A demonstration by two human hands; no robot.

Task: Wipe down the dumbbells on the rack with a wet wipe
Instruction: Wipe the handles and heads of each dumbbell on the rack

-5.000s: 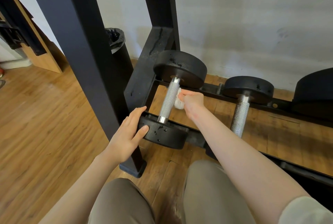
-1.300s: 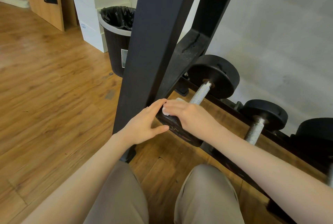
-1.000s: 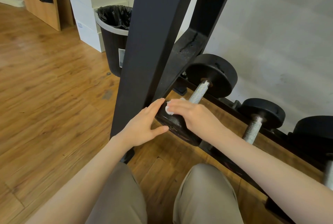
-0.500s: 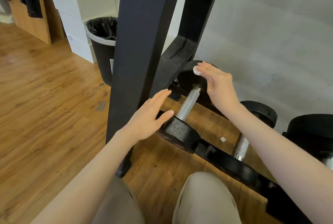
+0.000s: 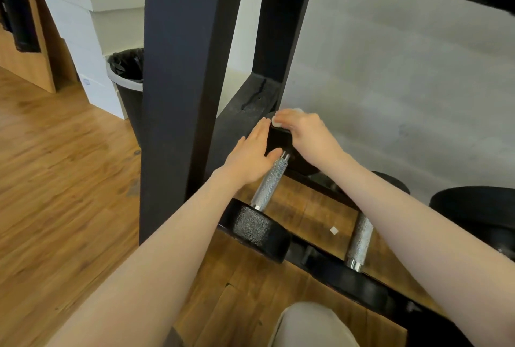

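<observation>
A black dumbbell with a knurled silver handle [image 5: 270, 183] lies across the rack's bottom rails, its near head [image 5: 255, 231] toward me. My right hand [image 5: 306, 134] holds a small white wet wipe [image 5: 277, 123] against the top of the far head, which it mostly covers. My left hand [image 5: 252, 155] lies with straight fingers against the left side of that far head. A second dumbbell [image 5: 361, 238] lies to the right, partly behind my right forearm.
The rack's thick black upright [image 5: 184, 73] stands just left of my hands, with a second post [image 5: 284, 20] behind. A black bin [image 5: 126, 79] is at the left, by white boxes. A larger black weight [image 5: 473, 208] sits at right. A white scrap [image 5: 333, 230] lies on the wood floor.
My left hand has moved from the near head up to the far head. My right hand stays on the far head with the wipe. The camera has moved closer.
</observation>
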